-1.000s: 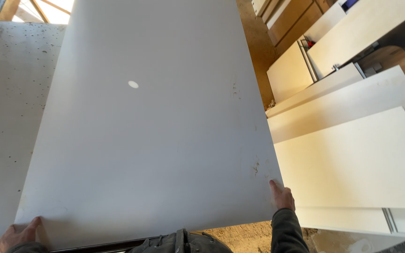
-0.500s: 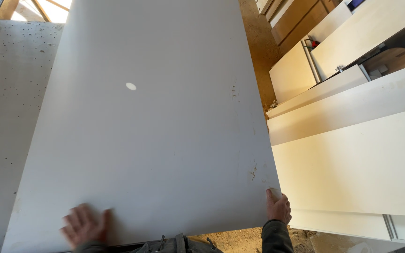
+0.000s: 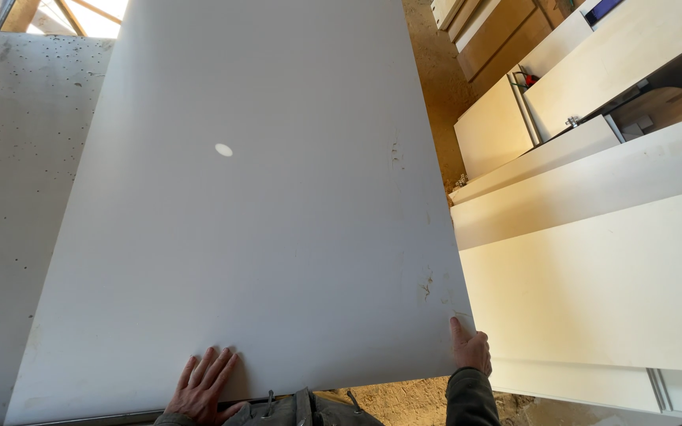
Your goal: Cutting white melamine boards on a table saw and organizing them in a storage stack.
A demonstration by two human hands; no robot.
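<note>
A big white board [image 3: 262, 205] stands tilted in front of me and fills most of the view, with a small round hole in its upper middle. My left hand [image 3: 203, 385] lies flat on its face near the bottom edge, fingers spread. My right hand [image 3: 470, 347] grips the board's lower right corner, fingers behind the edge.
A speckled grey wall panel [image 3: 9, 197] stands at the left behind the board. Several pale cream panels [image 3: 593, 276] lean stacked at the right, with wooden cabinet parts [image 3: 507, 31] beyond. The floor [image 3: 436, 87] is brown chipboard with sawdust.
My left hand left the board's lower left corner and moved right onto its face, fingers spread. The board shifted slightly; my right hand kept its grip on the right corner.
</note>
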